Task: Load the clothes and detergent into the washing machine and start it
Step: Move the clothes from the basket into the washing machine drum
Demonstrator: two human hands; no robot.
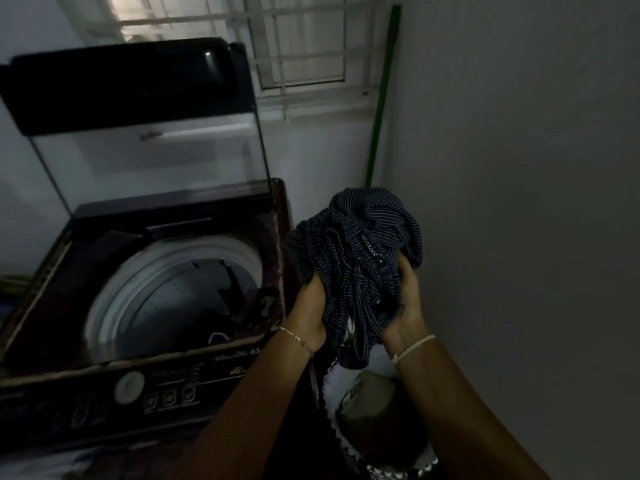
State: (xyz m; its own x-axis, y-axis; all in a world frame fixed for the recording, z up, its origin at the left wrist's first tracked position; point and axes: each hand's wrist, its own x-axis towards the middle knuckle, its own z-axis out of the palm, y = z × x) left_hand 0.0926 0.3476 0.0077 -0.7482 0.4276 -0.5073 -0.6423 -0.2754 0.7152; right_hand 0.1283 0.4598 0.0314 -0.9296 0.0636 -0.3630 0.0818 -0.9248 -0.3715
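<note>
Head view: two hands, left (308,317) and right (405,306), each grip clutching one striped garment (356,251) beside one open washing machine (166,296).

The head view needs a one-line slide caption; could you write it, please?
Both hands, left and right, hold a bunched navy pinstriped garment beside the open dark top-loading washing machine.

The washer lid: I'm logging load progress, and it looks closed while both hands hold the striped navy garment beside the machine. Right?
Not quite. The head view shows the washer lid raised, with the drum open. The rest holds: the left hand and right hand both grip the striped navy garment beside the machine.
</note>
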